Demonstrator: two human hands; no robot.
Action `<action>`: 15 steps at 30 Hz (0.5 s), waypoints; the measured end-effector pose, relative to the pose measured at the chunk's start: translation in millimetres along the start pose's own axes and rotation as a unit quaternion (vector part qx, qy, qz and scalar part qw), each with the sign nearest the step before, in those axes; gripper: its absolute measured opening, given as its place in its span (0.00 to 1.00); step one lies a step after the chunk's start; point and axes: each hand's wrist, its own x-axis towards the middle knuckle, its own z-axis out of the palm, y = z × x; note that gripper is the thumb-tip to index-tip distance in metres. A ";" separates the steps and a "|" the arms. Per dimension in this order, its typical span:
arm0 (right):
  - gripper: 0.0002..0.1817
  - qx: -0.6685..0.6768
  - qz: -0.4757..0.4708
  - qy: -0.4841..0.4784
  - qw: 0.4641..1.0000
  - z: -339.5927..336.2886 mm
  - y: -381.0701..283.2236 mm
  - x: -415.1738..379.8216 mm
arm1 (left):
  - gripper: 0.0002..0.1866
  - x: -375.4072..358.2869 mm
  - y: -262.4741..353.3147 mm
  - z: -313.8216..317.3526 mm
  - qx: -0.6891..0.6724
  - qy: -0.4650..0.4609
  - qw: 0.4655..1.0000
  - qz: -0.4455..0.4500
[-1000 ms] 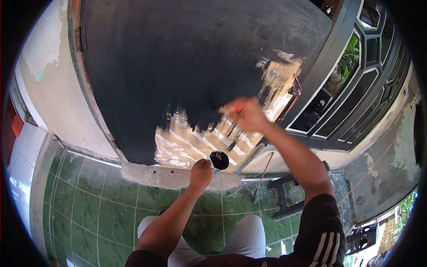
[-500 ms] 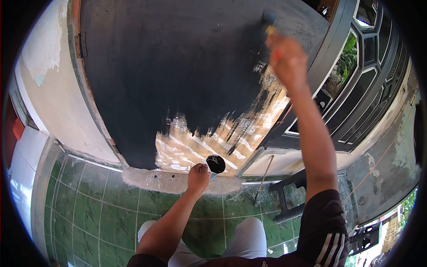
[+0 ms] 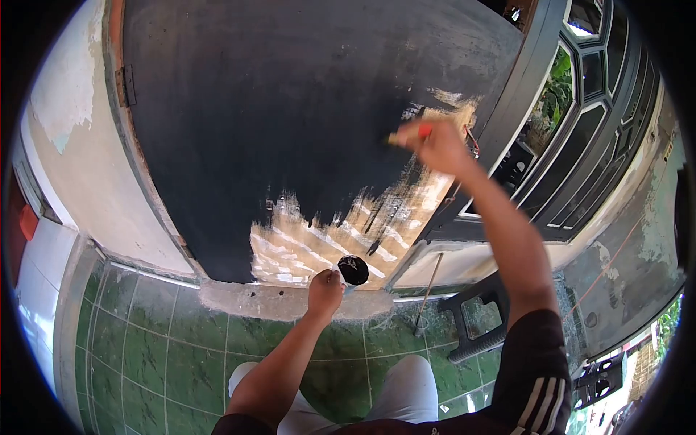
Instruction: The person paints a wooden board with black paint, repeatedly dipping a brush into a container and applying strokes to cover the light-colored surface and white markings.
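In my right hand (image 3: 441,146) is a paintbrush (image 3: 395,138) with a red mark on its handle. Its bristles point left against the black-painted part of the door (image 3: 290,94) and can hardly be told from the dark paint. Bare wood with white streaks (image 3: 312,243) shows along the door's lower right. My left hand (image 3: 325,291) grips the edge of a small paint container (image 3: 353,270), dark inside, low in front of the door. Its fingers are closed on the rim.
A black plastic stool (image 3: 475,319) lies on the green tiled floor (image 3: 196,355) at the right, near a thin stick (image 3: 429,293). Dark window frames (image 3: 573,167) stand right of the door. A peeling wall (image 3: 94,159) rises at the left.
My right hand has come down and left with the paintbrush, from the door's upper right to lower on the panel. My left hand keeps the container in nearly the same place.
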 end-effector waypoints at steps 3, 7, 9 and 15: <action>0.09 -0.100 -0.081 0.054 0.990 -66.0 -21.7 53.5 | 0.14 2.1 4.9 1.8 -0.014 0.002 1.000 -0.008; 0.09 -0.188 -0.062 0.161 0.967 -114.3 -62.2 74.6 | 0.15 1.0 14.3 7.8 -0.042 0.004 0.999 -0.017; 0.07 -0.217 -0.143 0.261 0.930 -117.2 -64.9 73.5 | 0.15 2.2 10.7 11.7 -0.046 0.000 0.999 -0.015; 0.19 -0.383 -0.376 0.247 0.807 -32.1 7.0 30.4 | 0.15 2.3 0.3 12.8 -0.054 0.001 0.999 0.001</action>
